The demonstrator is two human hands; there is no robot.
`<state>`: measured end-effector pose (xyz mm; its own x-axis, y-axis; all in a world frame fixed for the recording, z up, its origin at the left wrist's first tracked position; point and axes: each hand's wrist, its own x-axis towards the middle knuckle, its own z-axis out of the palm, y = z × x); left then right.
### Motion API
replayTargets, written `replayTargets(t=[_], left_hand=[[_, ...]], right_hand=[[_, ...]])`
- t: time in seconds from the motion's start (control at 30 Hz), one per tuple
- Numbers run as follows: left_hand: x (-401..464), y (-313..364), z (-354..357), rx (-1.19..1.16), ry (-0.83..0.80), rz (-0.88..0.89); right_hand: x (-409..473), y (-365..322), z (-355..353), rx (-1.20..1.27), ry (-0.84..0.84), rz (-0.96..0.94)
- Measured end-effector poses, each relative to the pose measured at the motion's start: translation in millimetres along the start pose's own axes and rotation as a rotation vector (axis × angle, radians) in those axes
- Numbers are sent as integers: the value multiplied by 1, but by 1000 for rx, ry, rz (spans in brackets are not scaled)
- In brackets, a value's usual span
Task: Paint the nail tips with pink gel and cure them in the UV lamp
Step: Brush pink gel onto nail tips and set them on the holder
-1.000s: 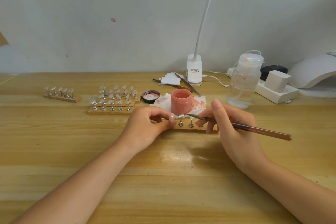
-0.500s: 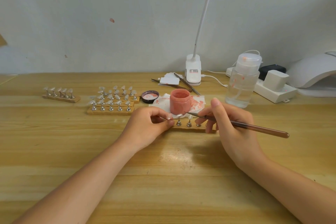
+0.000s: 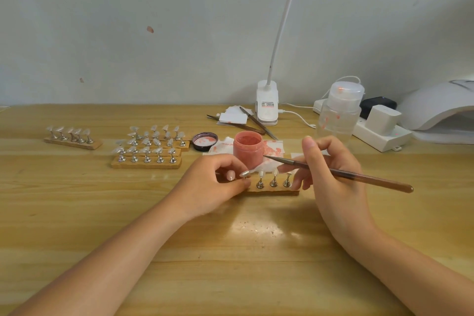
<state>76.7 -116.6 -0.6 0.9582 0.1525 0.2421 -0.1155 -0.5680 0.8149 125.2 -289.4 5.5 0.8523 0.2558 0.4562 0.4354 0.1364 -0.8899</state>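
An open jar of pink gel [image 3: 248, 149] stands on a stained paper towel. Just in front of it lies a wooden strip [image 3: 273, 189] with three nail tips on silver stands. My left hand [image 3: 215, 185] pinches one more silver nail-tip stand [image 3: 245, 174] at the strip's left end. My right hand [image 3: 331, 174] holds a brown brush [image 3: 341, 173], its tip pointing at the jar. The white UV lamp [image 3: 436, 108] sits at the far right.
More strips of nail tips [image 3: 147, 151] and a separate strip [image 3: 71, 136] lie at left. The jar lid [image 3: 205, 141], tweezers [image 3: 246, 124], a clip lamp [image 3: 267, 108], a pump bottle [image 3: 338, 113] and a power strip [image 3: 379, 131] stand behind.
The brush tip has lifted off the held nail tip and swung up toward the jar. My left hand has drawn its stand slightly left, uncovering the stands on the strip.
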Motion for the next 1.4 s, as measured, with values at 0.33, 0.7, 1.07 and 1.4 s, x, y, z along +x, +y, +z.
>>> replayTargets(t=[0.33, 0.7, 1.07, 1.4], left_hand=[[0, -5, 3, -30, 34, 42], [-2, -7, 4, 72, 80, 61], [-6, -5, 5, 142, 95, 91], [-9, -2, 6, 225, 125, 98]], right_hand=[[75, -18, 6, -106, -33, -36], [99, 13, 41, -651, -169, -48], [110, 6, 30, -609, -20, -31], [109, 9, 14, -476, 50, 70]])
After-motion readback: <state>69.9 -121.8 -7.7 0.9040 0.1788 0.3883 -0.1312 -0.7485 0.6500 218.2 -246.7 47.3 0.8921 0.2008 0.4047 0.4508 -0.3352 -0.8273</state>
